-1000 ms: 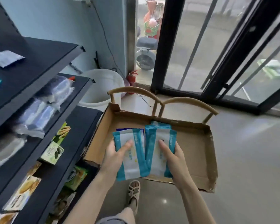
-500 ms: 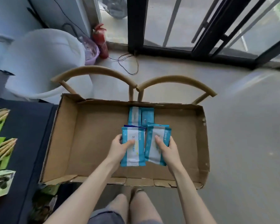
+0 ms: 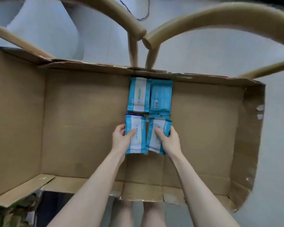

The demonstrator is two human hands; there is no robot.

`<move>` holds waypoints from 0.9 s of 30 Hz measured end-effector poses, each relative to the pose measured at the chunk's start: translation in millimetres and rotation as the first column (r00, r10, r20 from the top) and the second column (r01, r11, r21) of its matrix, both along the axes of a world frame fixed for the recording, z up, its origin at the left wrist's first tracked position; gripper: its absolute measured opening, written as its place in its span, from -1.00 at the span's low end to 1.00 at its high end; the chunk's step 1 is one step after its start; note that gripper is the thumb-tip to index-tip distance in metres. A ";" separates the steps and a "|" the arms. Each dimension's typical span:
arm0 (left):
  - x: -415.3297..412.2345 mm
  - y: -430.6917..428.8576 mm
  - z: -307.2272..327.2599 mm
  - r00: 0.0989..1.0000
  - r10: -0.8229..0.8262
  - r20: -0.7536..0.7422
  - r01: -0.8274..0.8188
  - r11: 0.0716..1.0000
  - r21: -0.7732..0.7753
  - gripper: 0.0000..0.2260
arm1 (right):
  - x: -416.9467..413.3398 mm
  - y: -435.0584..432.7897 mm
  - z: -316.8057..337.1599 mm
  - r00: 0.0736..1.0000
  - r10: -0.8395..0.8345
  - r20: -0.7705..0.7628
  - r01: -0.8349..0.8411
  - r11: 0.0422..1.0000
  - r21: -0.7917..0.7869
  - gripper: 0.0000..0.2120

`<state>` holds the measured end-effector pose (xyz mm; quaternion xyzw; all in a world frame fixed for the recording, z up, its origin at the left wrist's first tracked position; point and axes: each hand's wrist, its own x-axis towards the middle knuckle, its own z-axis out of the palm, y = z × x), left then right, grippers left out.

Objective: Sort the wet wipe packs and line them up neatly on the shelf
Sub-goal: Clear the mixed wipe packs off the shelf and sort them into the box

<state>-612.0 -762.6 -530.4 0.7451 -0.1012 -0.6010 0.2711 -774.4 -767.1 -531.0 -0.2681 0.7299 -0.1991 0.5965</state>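
My left hand (image 3: 120, 139) grips a blue and white wet wipe pack (image 3: 136, 128), thumb on its face, fingers round its left edge. My right hand (image 3: 168, 140) grips a second blue and white pack (image 3: 160, 126) the same way from the right. Both packs are low inside a shallow cardboard box (image 3: 72, 122). More dark-edged packaging shows under the top of the left pack. Two further packs lie against the box's far wall: one face up (image 3: 138, 95), one with its barcode side up (image 3: 161, 97).
The box rests on two wooden chairs whose curved backs (image 3: 203, 18) arch over its far side. A white bucket (image 3: 44, 31) stands at the upper left. Green packaged goods (image 3: 11, 210) show at the lower left corner. Grey floor lies to the right.
The camera has tilted down and closed in on the box; the shelf has left the view. Both hands have lowered their packs towards the box floor, close behind the two lying packs.
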 end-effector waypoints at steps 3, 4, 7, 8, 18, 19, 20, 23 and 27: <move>-2.8 2.1 -25.7 0.998 -0.018 0.054 0.022 0.998 -0.066 -0.72 | -1.3 -2.3 -30.3 0.992 0.066 -0.110 -0.070 0.997 -0.038 -0.82; -3.9 4.8 -32.1 0.993 -0.044 0.113 0.055 0.994 -0.096 -0.72 | -1.5 -0.9 -40.4 0.982 0.084 -0.168 -0.094 0.994 -0.056 -0.80; -7.3 13.3 -48.0 0.922 -0.178 0.344 0.228 0.968 -0.110 -0.70 | 0.3 6.2 -59.7 0.908 0.179 -0.378 -0.231 0.968 -0.095 -0.63; -8.5 15.9 -52.3 0.904 -0.192 0.383 0.249 0.963 -0.106 -0.67 | 2.0 8.7 -61.5 0.881 0.195 -0.430 -0.264 0.959 -0.106 -0.56; -4.6 22.4 -40.4 0.735 -0.476 0.484 0.535 0.845 0.019 -0.53 | 8.1 7.7 -32.8 0.643 0.425 -0.638 -0.489 0.868 0.085 -0.41; -3.3 23.2 -30.4 0.708 -0.512 0.487 0.569 0.822 0.036 -0.53 | 7.4 6.3 -22.4 0.609 0.467 -0.641 -0.519 0.846 0.123 -0.44; -1.5 24.7 -18.7 0.690 -0.536 0.486 0.593 0.804 0.045 -0.53 | 6.8 5.8 -11.2 0.584 0.502 -0.638 -0.549 0.823 0.145 -0.47; 4.4 28.9 24.8 0.643 -0.571 0.510 0.651 0.759 0.030 -0.57 | 6.8 3.7 31.4 0.530 0.570 -0.628 -0.654 0.746 0.126 -0.59; 15.0 39.1 109.2 0.578 -0.534 0.617 0.689 0.724 -0.019 -0.62 | 14.6 2.5 112.8 0.514 0.590 -0.623 -0.764 0.645 -0.019 -0.63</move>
